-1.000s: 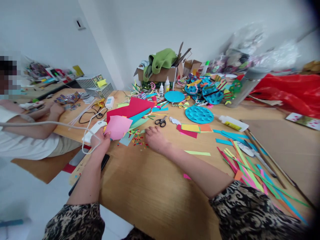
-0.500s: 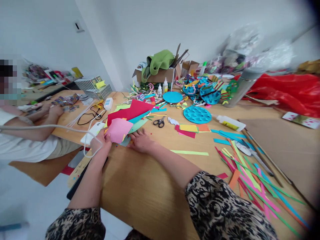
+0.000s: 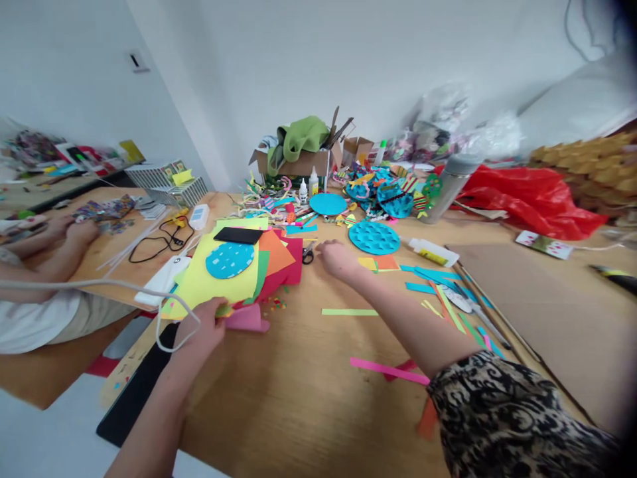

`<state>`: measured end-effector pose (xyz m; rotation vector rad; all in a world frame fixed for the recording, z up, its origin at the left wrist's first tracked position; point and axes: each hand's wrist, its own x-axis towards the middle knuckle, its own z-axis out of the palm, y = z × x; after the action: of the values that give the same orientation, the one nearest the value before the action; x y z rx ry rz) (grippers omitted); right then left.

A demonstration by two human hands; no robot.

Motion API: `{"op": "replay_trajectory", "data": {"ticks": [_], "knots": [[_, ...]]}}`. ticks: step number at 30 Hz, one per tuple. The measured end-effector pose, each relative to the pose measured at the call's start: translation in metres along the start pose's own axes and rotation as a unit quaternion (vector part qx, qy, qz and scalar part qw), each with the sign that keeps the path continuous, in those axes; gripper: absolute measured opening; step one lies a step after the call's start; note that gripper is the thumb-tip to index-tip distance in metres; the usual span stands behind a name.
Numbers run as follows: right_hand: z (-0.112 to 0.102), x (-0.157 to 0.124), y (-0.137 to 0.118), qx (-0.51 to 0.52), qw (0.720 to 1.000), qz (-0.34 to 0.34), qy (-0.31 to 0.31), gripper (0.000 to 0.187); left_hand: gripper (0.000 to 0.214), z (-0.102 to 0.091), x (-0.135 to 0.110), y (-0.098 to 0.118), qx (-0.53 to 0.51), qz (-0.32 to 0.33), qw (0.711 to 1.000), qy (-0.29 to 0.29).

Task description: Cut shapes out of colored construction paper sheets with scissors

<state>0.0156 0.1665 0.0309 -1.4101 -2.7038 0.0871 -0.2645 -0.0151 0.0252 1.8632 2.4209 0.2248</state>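
My left hand (image 3: 202, 328) is closed on the near edge of a stack of coloured paper (image 3: 219, 282). The top sheet is yellow, and a blue dotted circle (image 3: 229, 259) and a black phone (image 3: 239, 235) lie on it. A pink sheet (image 3: 247, 319) sticks out under the stack by my fingers. My right hand (image 3: 338, 259) rests palm down on the wooden table (image 3: 298, 385), fingers loosely bent with nothing seen in them. It sits just right of the scissors (image 3: 307, 252) and left of small yellow and orange paper pieces (image 3: 381, 263).
Another person's arms (image 3: 50, 249) rest on the table at the left. A white cable (image 3: 99, 285) runs past my left wrist. A blue dotted disc (image 3: 374, 237), a glue bottle (image 3: 428, 251), paper strips (image 3: 448, 302), a cardboard sheet (image 3: 537, 292) and a red bag (image 3: 522, 192) lie to the right.
The paper stack now shows a yellow sheet with a blue circle on top instead of the pink sheet. My right hand moved right, from the pile to beside the scissors. The view shifted.
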Motion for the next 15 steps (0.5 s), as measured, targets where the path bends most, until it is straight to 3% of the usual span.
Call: {"op": "replay_trajectory", "data": {"ticks": [2,6,10,15], "knots": [[0.003,0.009,0.022,-0.016,0.998,0.056,0.002,0.03,0.057,0.008,-0.006,-0.002,0.015,0.06,0.998,0.003],[0.017,0.022,0.034,-0.034,0.995,0.097,0.009,0.032,0.078,0.012,-0.017,0.004,0.025,0.089,0.996,-0.015],[0.024,0.03,0.039,-0.04,0.99,0.134,0.023,0.033,0.081,0.008,-0.019,0.012,0.021,0.094,0.995,-0.025],[0.012,0.036,0.056,-0.028,0.983,0.176,0.037,0.039,0.073,0.014,-0.016,0.009,-0.005,0.093,0.995,-0.017]]}}
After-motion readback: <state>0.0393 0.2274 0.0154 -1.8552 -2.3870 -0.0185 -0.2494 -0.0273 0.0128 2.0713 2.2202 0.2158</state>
